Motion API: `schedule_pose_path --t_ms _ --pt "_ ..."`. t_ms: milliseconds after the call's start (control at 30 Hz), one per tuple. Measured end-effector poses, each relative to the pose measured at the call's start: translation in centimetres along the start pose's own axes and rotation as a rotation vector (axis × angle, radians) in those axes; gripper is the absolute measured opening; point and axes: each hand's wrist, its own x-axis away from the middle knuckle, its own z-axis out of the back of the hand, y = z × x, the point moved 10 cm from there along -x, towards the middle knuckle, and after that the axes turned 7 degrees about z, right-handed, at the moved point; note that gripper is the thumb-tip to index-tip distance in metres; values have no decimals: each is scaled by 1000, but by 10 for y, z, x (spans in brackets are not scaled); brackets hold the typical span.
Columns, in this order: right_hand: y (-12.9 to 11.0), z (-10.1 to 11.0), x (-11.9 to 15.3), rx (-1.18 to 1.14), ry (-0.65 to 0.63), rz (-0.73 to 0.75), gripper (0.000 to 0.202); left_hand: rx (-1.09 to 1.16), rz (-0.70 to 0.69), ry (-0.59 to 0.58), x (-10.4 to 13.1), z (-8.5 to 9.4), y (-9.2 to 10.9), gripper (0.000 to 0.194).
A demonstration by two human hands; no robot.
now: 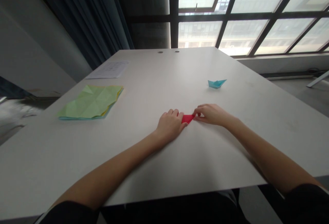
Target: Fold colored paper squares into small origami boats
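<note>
A small folded piece of red paper (187, 118) lies on the white table in front of me, between my two hands. My left hand (171, 124) is closed on its left part, pressing it to the table and covering that end, with the thumb at its lower edge. With fingertips and thumb pinched together, my right hand (207, 113) holds the pointed right end of the paper. Beyond my right hand stands a folded blue paper boat (217, 83).
On the left of the white table (164, 69) lies a stack of creased green, yellow and blue paper sheets (91, 102). Behind it is a white printed sheet (109, 69). Curtains and windows stand beyond the table.
</note>
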Motion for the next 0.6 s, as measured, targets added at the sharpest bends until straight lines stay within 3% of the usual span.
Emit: schedule_pose_path --t_ms 133,433,600 --pt "-4 0 -3 -119 49 57 21 80 -54 -41 -4 -1 -6 33" --pt "-13 -9 -9 -392 41 34 23 335 -117 -151 -6 -7 -16 33" --pt "-9 -9 -10 -680 112 -47 25 441 -98 -72 -7 4 -22 33"
